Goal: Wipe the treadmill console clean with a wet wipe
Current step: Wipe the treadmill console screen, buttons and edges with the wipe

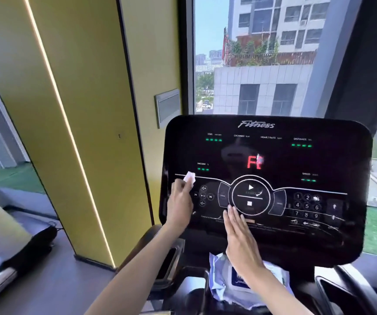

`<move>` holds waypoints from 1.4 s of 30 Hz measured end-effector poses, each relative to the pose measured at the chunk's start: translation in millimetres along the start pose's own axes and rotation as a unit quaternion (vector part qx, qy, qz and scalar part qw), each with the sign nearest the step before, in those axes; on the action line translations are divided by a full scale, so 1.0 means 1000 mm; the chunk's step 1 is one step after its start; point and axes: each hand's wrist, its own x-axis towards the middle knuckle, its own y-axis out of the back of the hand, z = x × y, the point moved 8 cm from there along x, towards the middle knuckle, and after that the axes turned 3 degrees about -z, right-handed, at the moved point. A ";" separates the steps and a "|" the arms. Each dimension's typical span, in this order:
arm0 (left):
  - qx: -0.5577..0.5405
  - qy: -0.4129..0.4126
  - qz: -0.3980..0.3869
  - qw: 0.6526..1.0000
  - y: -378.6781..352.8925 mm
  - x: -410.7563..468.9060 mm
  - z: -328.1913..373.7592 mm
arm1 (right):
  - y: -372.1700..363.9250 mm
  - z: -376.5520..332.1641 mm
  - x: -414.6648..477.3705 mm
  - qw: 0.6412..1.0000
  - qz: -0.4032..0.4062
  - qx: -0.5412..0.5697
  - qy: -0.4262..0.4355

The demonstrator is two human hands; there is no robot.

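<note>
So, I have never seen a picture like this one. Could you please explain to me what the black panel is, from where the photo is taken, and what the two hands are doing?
There is only one picture. It comes from a camera worn on a person's head, looking forward and down, so the hands you see are that person's own. The black panel is a treadmill console, the control board of a running machine. The left hand pinches a small white wet wipe and holds it against the console's left side. The right hand is open, and its straight fingers seem to rest flat on the console's lower part. Below that hand lies a pack of wipes. Behind everything are a yellow pillar and a window.
</note>
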 end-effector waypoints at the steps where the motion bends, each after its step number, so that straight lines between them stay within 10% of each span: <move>1: -0.002 0.024 0.001 1.000 0.000 0.001 -0.014 | -0.001 0.003 -0.001 1.000 -0.004 -0.002 0.002; 4: -0.033 0.186 0.059 0.980 0.010 0.001 -0.045 | -0.003 0.007 -0.002 1.000 -0.003 -0.011 0.004; 8: 0.030 -0.043 -0.007 0.999 -0.011 -0.003 0.003 | -0.008 0.010 -0.004 1.000 -0.003 -0.016 0.005; 12: -0.037 0.123 0.046 0.991 0.000 0.006 -0.028 | -0.010 0.010 -0.005 1.000 0.015 -0.015 0.001; 16: 0.026 -0.074 -0.016 0.997 -0.014 0.000 0.004 | -0.015 0.007 -0.005 0.999 0.032 -0.024 0.003; 20: -0.050 0.132 0.042 0.989 -0.005 0.005 -0.034 | -0.018 0.006 -0.004 0.998 0.043 -0.034 0.011; 24: 0.043 -0.158 -0.073 0.984 -0.026 -0.013 0.028 | -0.017 0.004 -0.006 0.998 0.044 -0.038 0.018; 29: -0.035 0.111 0.019 0.993 -0.007 -0.001 -0.024 | -0.014 0.004 -0.006 0.997 0.057 -0.039 0.019; 33: 0.042 -0.192 -0.096 0.976 -0.027 -0.013 0.025 | -0.012 0.003 -0.007 0.998 0.056 -0.034 0.016; 37: -0.064 0.176 0.067 0.980 0.002 0.013 -0.036 | -0.017 0.004 -0.005 0.998 0.059 -0.037 0.008; 42: 0.026 -0.190 -0.089 0.977 -0.031 -0.001 0.038 | -0.022 0.005 -0.005 0.998 0.042 -0.036 0.003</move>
